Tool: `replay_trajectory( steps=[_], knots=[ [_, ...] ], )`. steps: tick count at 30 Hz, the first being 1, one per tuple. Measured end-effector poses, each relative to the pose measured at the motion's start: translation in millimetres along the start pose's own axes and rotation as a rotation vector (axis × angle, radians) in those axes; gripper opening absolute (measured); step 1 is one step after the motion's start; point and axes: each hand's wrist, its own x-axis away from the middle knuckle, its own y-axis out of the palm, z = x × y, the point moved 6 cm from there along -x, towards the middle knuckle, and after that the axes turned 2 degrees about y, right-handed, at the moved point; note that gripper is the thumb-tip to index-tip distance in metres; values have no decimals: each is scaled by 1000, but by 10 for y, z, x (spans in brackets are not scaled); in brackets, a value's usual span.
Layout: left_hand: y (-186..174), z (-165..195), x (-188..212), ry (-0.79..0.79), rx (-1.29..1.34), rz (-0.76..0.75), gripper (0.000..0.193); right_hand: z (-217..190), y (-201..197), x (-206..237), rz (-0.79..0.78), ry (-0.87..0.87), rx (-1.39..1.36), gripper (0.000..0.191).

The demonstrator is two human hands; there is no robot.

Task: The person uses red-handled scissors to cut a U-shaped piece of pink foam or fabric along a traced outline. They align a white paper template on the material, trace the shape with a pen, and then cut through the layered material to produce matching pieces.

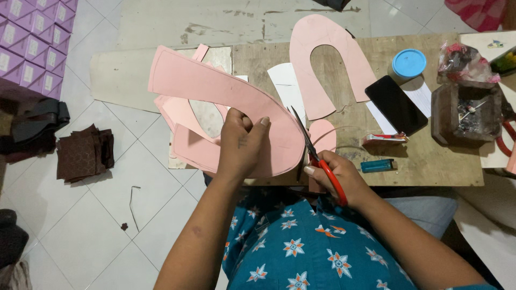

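Note:
My left hand (242, 142) grips a large U-shaped piece of pink sheet material (215, 88), thumb and fingers pinched over its inner edge. My right hand (336, 174) holds red-handled scissors (312, 147) whose blades point up along the right edge of that pink piece. More pink pieces lie beneath it to the left (172, 110). A second pink U-shaped cutout (322, 40) lies on the low wooden board (430, 161) behind the scissors. A small rounded pink piece (325, 134) sits just right of the blades.
On the board: a black phone (395, 104), a blue round lid (408, 63), a blue lighter (377, 165), a small red and white box (384, 139), a brown box of odds and ends (467, 113), white paper patterns (287, 86). Purple boxes (32, 43) and dark fabric pieces (83, 153) lie on the tiled floor at left.

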Motion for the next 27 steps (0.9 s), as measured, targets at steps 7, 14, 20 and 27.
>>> replay_trajectory(
  steps=[7,14,20,27],
  knots=[
    [-21,-12,-4,-73,9,-22,31,-24,-11,14,-18,29,36,31],
    [-30,-6,-16,-47,32,-30,33,-19,-8,36,-36,74,1,31],
    [-34,-15,-8,-72,28,-39,33,3,-8,50,-28,68,42,32],
    [-40,-10,-20,-89,14,-39,32,15,-2,67,-22,52,16,33]
  ],
)
